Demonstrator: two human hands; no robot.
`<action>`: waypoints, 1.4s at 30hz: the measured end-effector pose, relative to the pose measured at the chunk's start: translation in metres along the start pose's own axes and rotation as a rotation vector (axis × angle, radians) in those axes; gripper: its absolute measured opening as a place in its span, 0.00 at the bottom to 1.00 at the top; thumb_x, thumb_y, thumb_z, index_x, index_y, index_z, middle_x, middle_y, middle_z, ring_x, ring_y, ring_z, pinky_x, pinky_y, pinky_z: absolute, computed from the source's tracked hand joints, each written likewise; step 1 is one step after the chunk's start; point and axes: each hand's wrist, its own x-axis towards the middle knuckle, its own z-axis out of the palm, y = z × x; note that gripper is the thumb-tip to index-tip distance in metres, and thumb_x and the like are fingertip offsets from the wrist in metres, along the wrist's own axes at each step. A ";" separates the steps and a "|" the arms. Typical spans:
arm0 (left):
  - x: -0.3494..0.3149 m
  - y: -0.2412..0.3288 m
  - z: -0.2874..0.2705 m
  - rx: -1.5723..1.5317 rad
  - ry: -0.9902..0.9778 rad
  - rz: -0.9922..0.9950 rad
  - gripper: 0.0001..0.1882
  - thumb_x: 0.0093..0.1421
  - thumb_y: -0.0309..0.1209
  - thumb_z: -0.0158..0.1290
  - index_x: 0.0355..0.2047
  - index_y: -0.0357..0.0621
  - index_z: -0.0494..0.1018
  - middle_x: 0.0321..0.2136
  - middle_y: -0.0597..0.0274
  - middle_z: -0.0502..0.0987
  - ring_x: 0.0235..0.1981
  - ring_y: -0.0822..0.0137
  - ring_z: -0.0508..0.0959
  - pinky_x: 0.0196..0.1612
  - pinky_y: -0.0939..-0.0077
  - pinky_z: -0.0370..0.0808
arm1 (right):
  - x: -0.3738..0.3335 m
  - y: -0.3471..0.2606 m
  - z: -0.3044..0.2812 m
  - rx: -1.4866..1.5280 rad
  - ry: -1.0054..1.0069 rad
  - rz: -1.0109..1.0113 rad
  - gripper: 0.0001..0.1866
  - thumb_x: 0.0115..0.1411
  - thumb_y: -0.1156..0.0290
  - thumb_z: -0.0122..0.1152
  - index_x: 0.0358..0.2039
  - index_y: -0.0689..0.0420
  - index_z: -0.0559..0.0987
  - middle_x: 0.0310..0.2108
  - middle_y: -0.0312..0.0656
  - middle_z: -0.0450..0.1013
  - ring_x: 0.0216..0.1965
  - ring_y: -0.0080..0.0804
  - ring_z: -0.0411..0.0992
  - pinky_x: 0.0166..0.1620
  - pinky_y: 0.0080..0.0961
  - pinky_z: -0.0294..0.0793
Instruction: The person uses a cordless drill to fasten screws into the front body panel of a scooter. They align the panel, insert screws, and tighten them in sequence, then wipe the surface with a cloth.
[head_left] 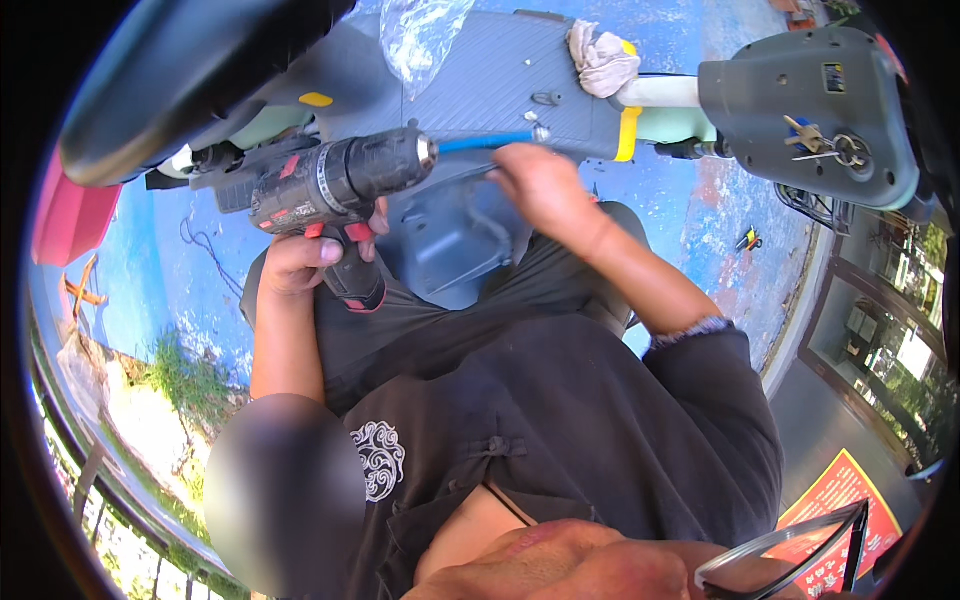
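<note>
My left hand (pixel 300 262) is wrapped round the handle of a black and red cordless drill (pixel 345 180). The drill points right across my lap. From its silver chuck runs a long blue rod (pixel 483 142) with a shiny metal end, lying level above a scooter's grey ribbed footboard (pixel 480 85). My right hand (pixel 548 195) is curled just below the rod's far end. Motion smears its fingers, so whether they touch the rod or hold anything is unclear. Between my knees is a dark grey moulded plastic part (pixel 450 240), partly blurred.
The scooter's black seat (pixel 200 85) rises at the left. Clear plastic film (pixel 425 40) and a crumpled cloth (pixel 603 60) lie on the scooter. Keys (pixel 835 145) hang from its front panel (pixel 800 100) at right. A small yellow-black object (pixel 749 239) rests on the blue floor.
</note>
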 end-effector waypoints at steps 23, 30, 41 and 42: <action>0.041 -0.045 0.020 -0.724 -0.178 -0.133 0.25 0.52 0.40 0.60 0.47 0.35 0.78 0.65 0.27 0.66 0.65 0.39 0.71 0.72 0.50 0.65 | 0.051 0.155 -0.015 -0.197 0.077 0.325 0.15 0.57 0.79 0.54 0.43 0.60 0.84 0.43 0.57 0.78 0.48 0.57 0.76 0.56 0.44 0.76; 0.039 -0.040 0.034 -0.812 -0.267 -0.147 0.23 0.51 0.39 0.61 0.44 0.35 0.79 0.72 0.24 0.53 0.76 0.37 0.52 0.78 0.48 0.50 | 0.026 0.137 -0.006 -0.309 0.283 0.163 0.14 0.58 0.79 0.59 0.44 0.58 0.84 0.46 0.52 0.76 0.51 0.55 0.74 0.56 0.44 0.75; 0.035 -0.044 0.038 -0.765 -0.272 -0.116 0.25 0.52 0.43 0.60 0.46 0.39 0.79 0.72 0.23 0.52 0.72 0.42 0.62 0.71 0.54 0.63 | -0.009 -0.113 -0.047 0.114 0.300 -0.220 0.16 0.50 0.77 0.70 0.42 0.55 0.83 0.38 0.41 0.74 0.41 0.45 0.74 0.46 0.37 0.76; 0.035 -0.042 0.037 -0.721 -0.283 -0.113 0.24 0.53 0.43 0.60 0.46 0.43 0.79 0.73 0.23 0.51 0.73 0.41 0.60 0.71 0.53 0.62 | -0.010 -0.117 -0.043 0.086 0.285 -0.232 0.16 0.50 0.77 0.70 0.42 0.55 0.84 0.39 0.41 0.74 0.41 0.44 0.74 0.46 0.37 0.76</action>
